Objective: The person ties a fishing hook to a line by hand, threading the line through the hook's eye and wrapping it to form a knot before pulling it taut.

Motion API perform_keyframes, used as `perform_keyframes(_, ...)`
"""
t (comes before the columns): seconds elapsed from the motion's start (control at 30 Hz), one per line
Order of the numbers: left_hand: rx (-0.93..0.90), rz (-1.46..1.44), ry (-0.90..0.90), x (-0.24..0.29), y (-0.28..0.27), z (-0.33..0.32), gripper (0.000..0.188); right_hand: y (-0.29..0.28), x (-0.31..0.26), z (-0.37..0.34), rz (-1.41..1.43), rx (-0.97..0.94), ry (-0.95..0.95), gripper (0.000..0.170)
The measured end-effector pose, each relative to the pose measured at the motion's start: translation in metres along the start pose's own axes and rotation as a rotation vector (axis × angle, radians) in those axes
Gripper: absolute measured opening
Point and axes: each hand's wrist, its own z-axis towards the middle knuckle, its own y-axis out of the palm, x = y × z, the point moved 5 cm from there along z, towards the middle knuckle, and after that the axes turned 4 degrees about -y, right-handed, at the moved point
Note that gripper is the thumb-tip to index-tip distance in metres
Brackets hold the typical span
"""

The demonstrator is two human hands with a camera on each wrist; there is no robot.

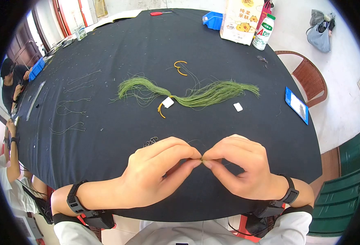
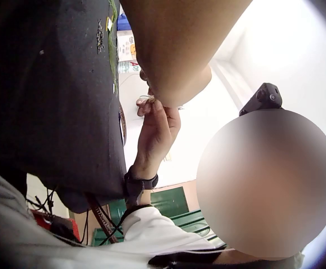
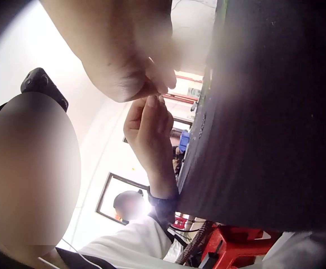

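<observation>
Fingertip to fingertip, my left hand (image 1: 157, 169) and right hand (image 1: 241, 167) meet over the table's near side. Between thumb and forefinger each pinches a thin green thread (image 1: 194, 141), mostly hidden by the fingers. In the left wrist view, the right hand (image 2: 156, 131) shows its thumb against the fingers; the right wrist view shows the left hand (image 3: 149, 126) likewise. Just beyond the left hand lies a small heap of dark looped threads (image 1: 151, 141). Farther off, a long bundle of green thread (image 1: 212, 94) is tied at its middle, beside a white tag (image 1: 168, 102).
Several looped threads (image 1: 70, 128) lie at left on the black tablecloth (image 1: 118, 49). Orange rings (image 1: 181, 68) flank the bundle. A blue-edged packet (image 1: 297, 105) lies at right; a white bottle (image 1: 264, 32) and blue bin (image 1: 213, 20) stand behind. Another person (image 1: 13, 81) works at far left.
</observation>
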Motion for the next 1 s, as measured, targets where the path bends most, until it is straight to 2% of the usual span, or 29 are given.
perform_keyframes(0.2,0.017,0.022,-0.023,0.0005,-0.0003,0.0008,0.020,0.0002,-0.0001,-0.0006,-0.013,0.013,-0.011,0.014)
perform_keyframes(0.43,0.008,0.026,0.046,-0.0008,0.0008,-0.0003,0.019,0.0006,-0.0008,-0.0007,-0.024,0.023,-0.015,0.014)
perform_keyframes(0.7,-0.023,0.025,0.047,0.0002,0.0012,0.0003,0.020,0.0022,0.0008,-0.0015,-0.003,-0.009,0.037,0.013)
perform_keyframes(0.83,0.033,0.039,0.059,-0.0016,0.0007,0.0000,0.016,0.0024,0.0019,-0.0003,0.058,0.023,0.058,0.010)
perform_keyframes(0.93,0.043,0.033,0.044,-0.0026,-0.0010,0.0006,0.015,-0.0026,-0.0008,0.0003,0.046,-0.031,0.200,0.009)
perform_keyframes(1.0,0.026,0.021,0.018,-0.0029,-0.0026,0.0009,0.015,-0.0015,0.0023,-0.0013,0.058,0.007,0.172,0.008)
